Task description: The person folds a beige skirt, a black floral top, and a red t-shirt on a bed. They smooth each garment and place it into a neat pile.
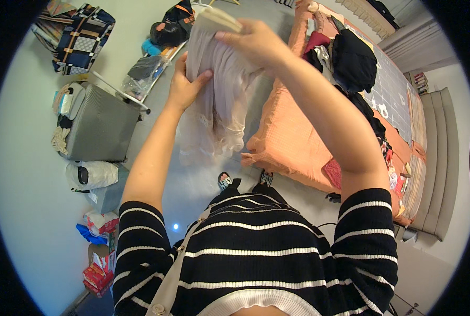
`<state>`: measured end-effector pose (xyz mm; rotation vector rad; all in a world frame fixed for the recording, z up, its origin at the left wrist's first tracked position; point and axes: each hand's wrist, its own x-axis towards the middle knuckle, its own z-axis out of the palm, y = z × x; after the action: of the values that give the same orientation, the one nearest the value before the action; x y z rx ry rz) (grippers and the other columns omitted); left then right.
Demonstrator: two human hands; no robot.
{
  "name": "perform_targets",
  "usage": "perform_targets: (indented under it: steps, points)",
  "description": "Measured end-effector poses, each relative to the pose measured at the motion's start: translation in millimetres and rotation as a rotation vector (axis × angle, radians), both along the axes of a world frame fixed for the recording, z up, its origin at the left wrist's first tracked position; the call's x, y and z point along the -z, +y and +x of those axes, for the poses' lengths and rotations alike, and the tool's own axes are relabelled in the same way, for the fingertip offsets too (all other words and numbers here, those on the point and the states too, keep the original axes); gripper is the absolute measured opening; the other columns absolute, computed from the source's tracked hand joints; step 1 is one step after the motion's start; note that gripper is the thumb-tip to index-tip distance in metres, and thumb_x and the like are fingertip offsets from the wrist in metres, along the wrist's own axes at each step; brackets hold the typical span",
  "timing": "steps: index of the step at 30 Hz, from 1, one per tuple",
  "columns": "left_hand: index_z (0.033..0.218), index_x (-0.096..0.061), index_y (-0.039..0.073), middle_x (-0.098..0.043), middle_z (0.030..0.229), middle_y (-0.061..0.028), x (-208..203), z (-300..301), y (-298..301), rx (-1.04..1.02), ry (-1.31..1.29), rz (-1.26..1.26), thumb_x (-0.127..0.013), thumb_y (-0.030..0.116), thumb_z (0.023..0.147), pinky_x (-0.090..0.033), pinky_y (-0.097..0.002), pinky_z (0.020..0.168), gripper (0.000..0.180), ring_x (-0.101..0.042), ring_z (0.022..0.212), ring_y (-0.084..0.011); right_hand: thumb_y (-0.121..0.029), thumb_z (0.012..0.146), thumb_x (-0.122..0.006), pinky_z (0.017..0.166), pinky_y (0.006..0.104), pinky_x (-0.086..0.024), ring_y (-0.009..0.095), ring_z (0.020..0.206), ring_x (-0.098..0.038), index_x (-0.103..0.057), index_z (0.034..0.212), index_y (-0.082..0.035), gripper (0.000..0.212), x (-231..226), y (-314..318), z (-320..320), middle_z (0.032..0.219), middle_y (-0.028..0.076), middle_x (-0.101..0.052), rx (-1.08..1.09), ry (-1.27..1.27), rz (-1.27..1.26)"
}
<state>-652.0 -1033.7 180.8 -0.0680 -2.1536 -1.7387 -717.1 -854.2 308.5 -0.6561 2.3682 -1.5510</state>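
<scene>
A sheer, pale lilac-white skirt (221, 89) hangs in loose gathers in front of me, well above the floor. At its top runs a wider cream band (217, 21), which looks like a waistband. My right hand (258, 43) is closed on the cloth just below this band, thumb on the near side. Lower down, at the skirt's left edge, my left hand (185, 88) pinches the fabric with its thumb in front; its other fingers are partly hidden behind the cloth. The thin lower hem spreads out over the grey floor in view.
On the right, a bed (287, 137) with an orange cover bears a pile of dark clothes (353, 60). A grey suitcase (103, 121) stands at the left wall, near a white rack (140, 102). Bags and red packages (98, 276) sit lower left; a checked bag (85, 39) hangs upper left.
</scene>
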Motion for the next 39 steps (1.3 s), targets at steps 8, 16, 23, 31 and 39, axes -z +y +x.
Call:
perform_targets:
  steps: [8, 16, 23, 31, 39]
  points:
    - [0.145, -0.006, 0.005, -0.011, 0.149, -0.0233, 33, -18, 79, 0.053, 0.249, -0.347, -0.063, 0.066, 0.068, -0.01, -0.0499, 0.11, 0.114, -0.011, 0.138, -0.0375, -0.017, 0.093, -0.051, 0.057, 0.0324, -0.053, 0.019, 0.072, -0.064, -0.056, 0.103, 0.006, 0.026, -57, 108, -15, 0.084, 0.01, -0.062, 0.198, -0.54, -0.499]
    - [0.147, -0.001, 0.014, -0.003, 0.153, -0.0151, 89, -37, 233, 0.294, -0.048, -0.423, -0.042, 0.078, 0.072, 0.0, -0.0606, 0.106, 0.107, -0.002, 0.14, -0.0365, -0.02, 0.088, -0.061, 0.067, 0.0292, -0.055, 0.016, 0.075, -0.065, -0.055, 0.108, 0.001, 0.03, -39, 319, -22, 0.092, 0.009, -0.065, 0.255, -0.472, -0.615]
    - [0.147, -0.003, 0.015, 0.003, 0.153, -0.0139, 168, -23, 416, 0.745, -0.434, -0.642, -0.04, 0.075, 0.077, -0.001, -0.0624, 0.106, 0.099, 0.004, 0.14, -0.0327, -0.016, 0.086, -0.063, 0.072, 0.0277, -0.051, 0.014, 0.082, -0.062, -0.053, 0.113, 0.001, 0.034, 50, 575, -28, 0.095, 0.006, -0.063, 0.529, -0.463, -0.335]
    - [0.147, -0.01, 0.013, -0.004, 0.152, -0.0166, 203, -22, 480, 0.896, -0.737, -0.745, -0.044, 0.061, 0.085, -0.01, -0.0566, 0.108, 0.085, -0.007, 0.139, -0.0353, -0.016, 0.087, -0.06, 0.069, 0.0291, -0.05, 0.015, 0.078, -0.061, -0.052, 0.114, 0.0, 0.032, 195, 758, -22, 0.095, 0.007, -0.062, 0.9, -0.556, -0.093]
    - [0.139, -0.03, 0.0, -0.027, 0.143, -0.0248, 272, -44, 445, 0.585, -0.945, -0.492, -0.046, 0.053, 0.088, -0.027, -0.0384, 0.108, 0.075, -0.029, 0.132, -0.0362, -0.017, 0.085, -0.062, 0.066, 0.0274, -0.047, 0.013, 0.073, -0.058, -0.058, 0.106, -0.002, 0.026, 203, 724, -46, 0.088, 0.004, -0.062, 1.011, -0.468, 0.015]
